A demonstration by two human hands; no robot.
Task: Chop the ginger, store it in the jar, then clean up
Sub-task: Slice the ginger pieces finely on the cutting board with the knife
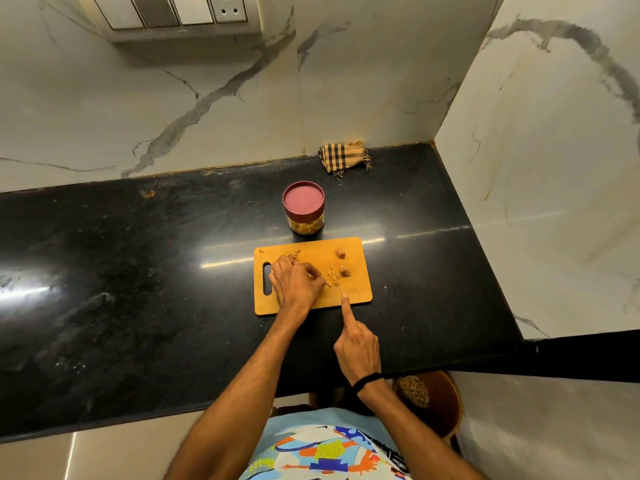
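Note:
A wooden cutting board (356, 292) lies on the black counter. My left hand (294, 284) rests on the board with its fingers curled over a piece of ginger that is mostly hidden under them. My right hand (356, 344) grips a knife (341, 289), index finger stretched along the blade's back; the blade shows only as a thin edge beside my left fingertips. Thin ginger slivers (333, 274) lie by the blade. Two whole ginger chunks (340, 253) sit at the board's right, and chopped bits (294, 253) lie at its far left. Just behind the board stands a jar (306, 227) with a maroon lid (303, 201) on it.
A checked cloth (343, 155) lies against the back wall. Marble walls close the counter (138, 271) at the back and on the right. A brown stool (443, 400) stands below the counter's front edge at the right. A switch panel (180, 15) hangs on the wall above.

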